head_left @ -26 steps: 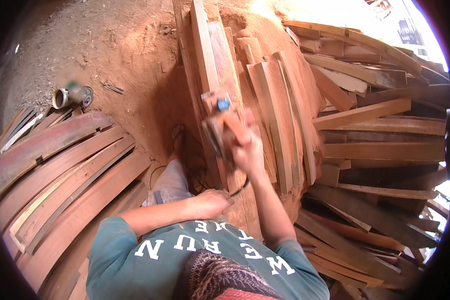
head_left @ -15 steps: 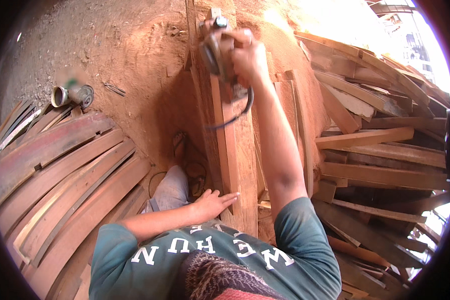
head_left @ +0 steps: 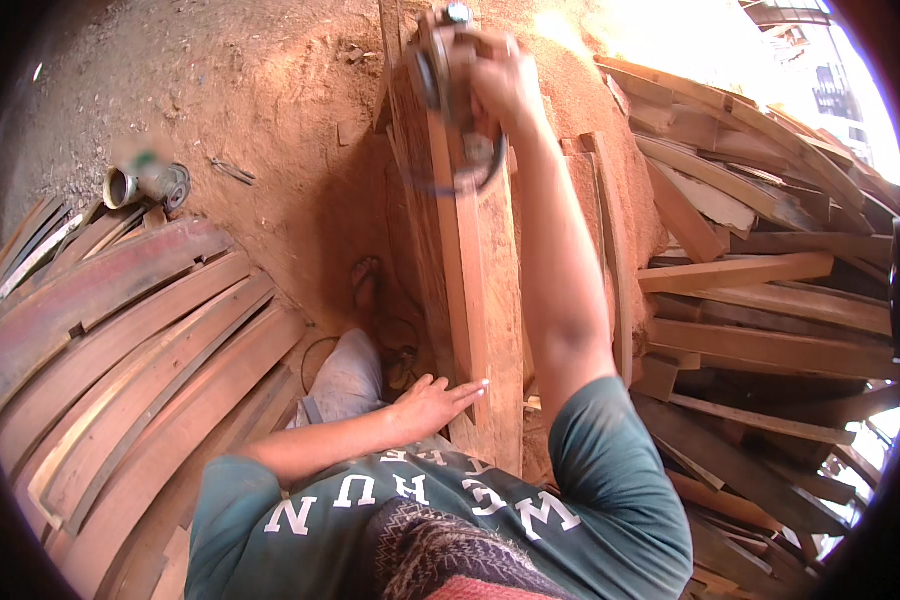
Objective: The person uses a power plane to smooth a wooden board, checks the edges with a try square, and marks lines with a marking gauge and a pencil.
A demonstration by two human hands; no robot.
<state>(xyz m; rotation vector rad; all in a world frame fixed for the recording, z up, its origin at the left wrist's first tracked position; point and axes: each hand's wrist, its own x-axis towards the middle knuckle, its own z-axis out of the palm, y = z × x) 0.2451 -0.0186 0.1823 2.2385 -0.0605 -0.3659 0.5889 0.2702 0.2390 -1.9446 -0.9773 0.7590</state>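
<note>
My right hand is wrapped round the grip of a corded power tool that looks like an electric planer, smeared by motion. The tool sits at the far end of a narrow reddish wood strip, its dark cord looping beside my wrist. Under the strip, a wider pale beam runs away from my body. At the near end, my left hand lies on the strip with its fingers stretched across it, holding nothing.
Curved planks lie stacked at the left, with a metal motor-like part beyond them. Pliers rest on the dusty ground. A large heap of offcuts fills the right. My bare foot is left of the beam.
My right hand and the power tool have moved slightly farther away along the strip. The left hand stays at the near end; the whole view has shifted a little.
</note>
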